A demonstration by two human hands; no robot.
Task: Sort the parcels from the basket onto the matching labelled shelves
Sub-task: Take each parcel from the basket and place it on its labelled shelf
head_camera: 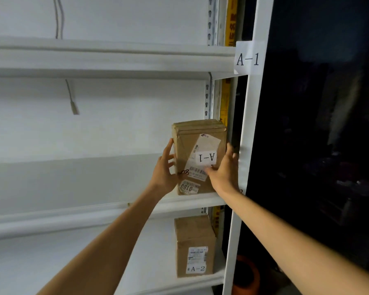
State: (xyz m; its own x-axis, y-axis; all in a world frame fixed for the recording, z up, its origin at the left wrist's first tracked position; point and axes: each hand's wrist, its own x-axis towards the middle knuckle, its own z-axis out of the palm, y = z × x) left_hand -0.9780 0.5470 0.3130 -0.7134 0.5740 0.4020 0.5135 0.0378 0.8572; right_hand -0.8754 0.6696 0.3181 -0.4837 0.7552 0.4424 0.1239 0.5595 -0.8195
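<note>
A brown cardboard parcel [190, 143] with an upside-down "A-1" label stands upright at the right end of the middle shelf [73, 211]. My left hand [164, 171] touches its left side with fingers fairly straight. My right hand [224, 171] lies flat against its front and right side, over the shipping label. An "A-1" paper sign [248, 58] is stuck on the white upright post just above this shelf level. The basket is out of view.
One shelf lower stands another brown parcel [195, 245] labelled "A-2". The white upright post [246, 145] bounds the shelf on the right, with a dark space beyond. A cable [71, 99] hangs on the back wall. An orange object [246, 275] sits low.
</note>
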